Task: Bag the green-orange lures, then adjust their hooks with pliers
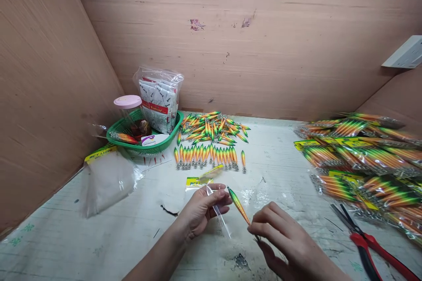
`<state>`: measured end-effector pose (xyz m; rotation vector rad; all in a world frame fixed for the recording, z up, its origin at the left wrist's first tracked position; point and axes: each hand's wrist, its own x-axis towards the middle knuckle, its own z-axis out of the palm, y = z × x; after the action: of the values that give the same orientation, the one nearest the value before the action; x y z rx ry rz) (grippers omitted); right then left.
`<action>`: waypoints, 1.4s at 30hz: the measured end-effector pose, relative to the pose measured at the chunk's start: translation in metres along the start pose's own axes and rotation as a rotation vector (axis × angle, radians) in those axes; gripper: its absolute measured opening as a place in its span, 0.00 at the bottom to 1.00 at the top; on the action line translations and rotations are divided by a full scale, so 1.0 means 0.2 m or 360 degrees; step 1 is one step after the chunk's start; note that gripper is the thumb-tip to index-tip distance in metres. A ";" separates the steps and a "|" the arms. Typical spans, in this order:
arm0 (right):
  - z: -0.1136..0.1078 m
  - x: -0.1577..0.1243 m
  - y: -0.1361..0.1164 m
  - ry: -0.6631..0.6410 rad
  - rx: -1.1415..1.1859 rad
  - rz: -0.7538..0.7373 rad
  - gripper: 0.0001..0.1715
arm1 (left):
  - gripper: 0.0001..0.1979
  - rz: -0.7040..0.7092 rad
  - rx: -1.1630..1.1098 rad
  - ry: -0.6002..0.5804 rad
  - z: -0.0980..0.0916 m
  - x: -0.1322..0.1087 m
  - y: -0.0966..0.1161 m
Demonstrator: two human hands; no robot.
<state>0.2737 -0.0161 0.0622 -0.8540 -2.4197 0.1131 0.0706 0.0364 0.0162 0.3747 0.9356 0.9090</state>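
Right hand (263,228): fingers are pinching a lure (238,204), lower right-centre
Left hand (205,206): fingers are holding a clear bag (224,225), lower centre

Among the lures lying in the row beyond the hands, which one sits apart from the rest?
The lure at the far right end of the row: a clear gap sets it off, while the others lie packed closely side by side.
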 end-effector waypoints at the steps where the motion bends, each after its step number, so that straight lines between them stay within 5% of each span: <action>1: 0.01 0.01 0.01 0.0044 -0.0056 -0.0015 0.18 | 0.17 -0.0020 0.0028 -0.0044 0.00 0.00 0.00; 12: 0.15 0.02 0.05 0.0254 -0.0563 -0.0098 0.18 | 0.24 -0.0034 -0.0086 -0.0433 0.02 -0.04 -0.01; 27: 0.18 0.13 0.02 0.0619 -0.0278 0.0292 0.13 | 0.17 0.0064 -0.0504 -0.0461 0.08 -0.05 -0.06; 30: 0.17 0.17 0.01 0.0621 -0.0119 0.0282 0.07 | 0.16 0.0053 -0.0608 -0.0514 0.07 -0.06 -0.08; 35: 0.17 0.19 -0.02 0.0508 -0.0022 0.0171 0.10 | 0.20 0.0041 -0.0668 -0.0588 0.05 -0.05 -0.09; 42: 0.11 0.18 0.04 0.0654 -0.0334 0.0388 0.11 | 0.16 -0.0006 -0.0635 -0.0586 0.03 -0.04 -0.09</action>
<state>0.2432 0.0133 0.0594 -1.1410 -1.9607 -0.2096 0.0835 0.0201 0.0126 0.1869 0.4043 0.9584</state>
